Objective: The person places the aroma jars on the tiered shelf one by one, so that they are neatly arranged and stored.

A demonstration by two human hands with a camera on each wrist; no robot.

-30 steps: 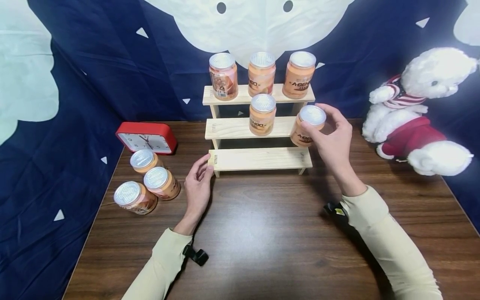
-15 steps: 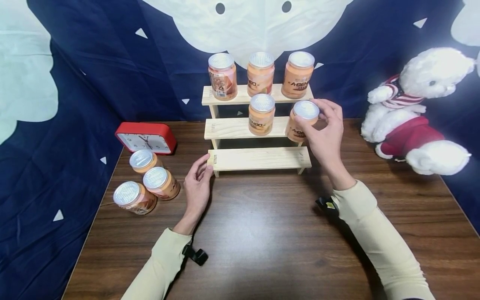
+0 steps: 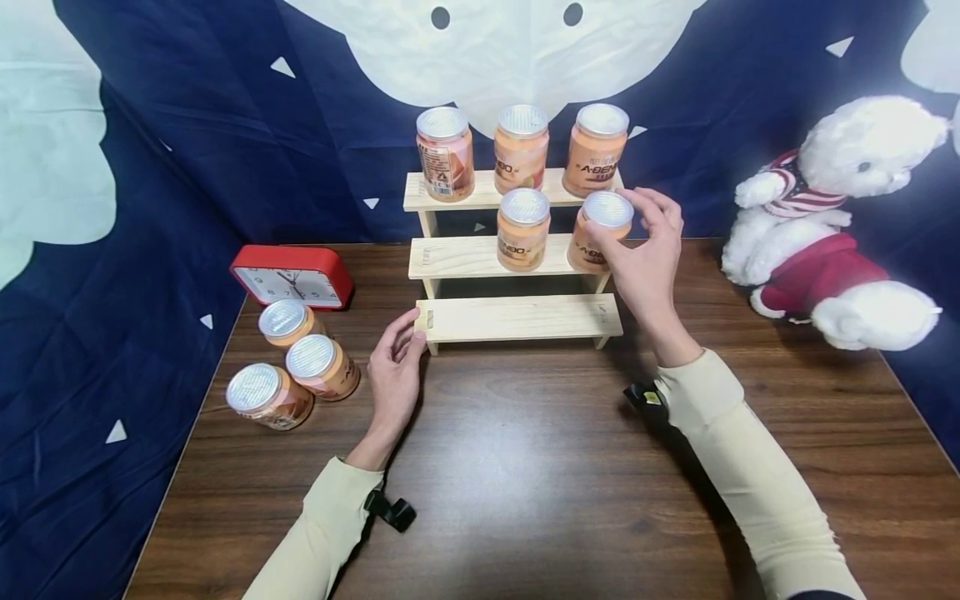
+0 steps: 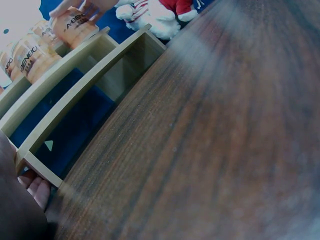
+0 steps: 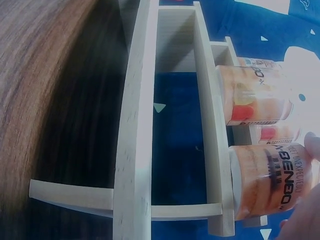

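Observation:
My right hand grips an orange jar with a silver lid and holds it upright on the right end of the middle step of a wooden three-step rack. In the right wrist view that jar stands on the middle step beside another jar. My left hand rests on the table with its fingertips touching the left end of the lowest step. Three orange jars line the top step, and one more jar stands mid-way on the middle step.
Three orange jars lie on the table at the left, in front of a red clock. A white plush bear in a red outfit sits at the right. The brown wooden table is backed by a dark blue cloth.
My right hand has carried the jar up and left from beside the rack onto the right end of the middle step. The left hand has stayed put.

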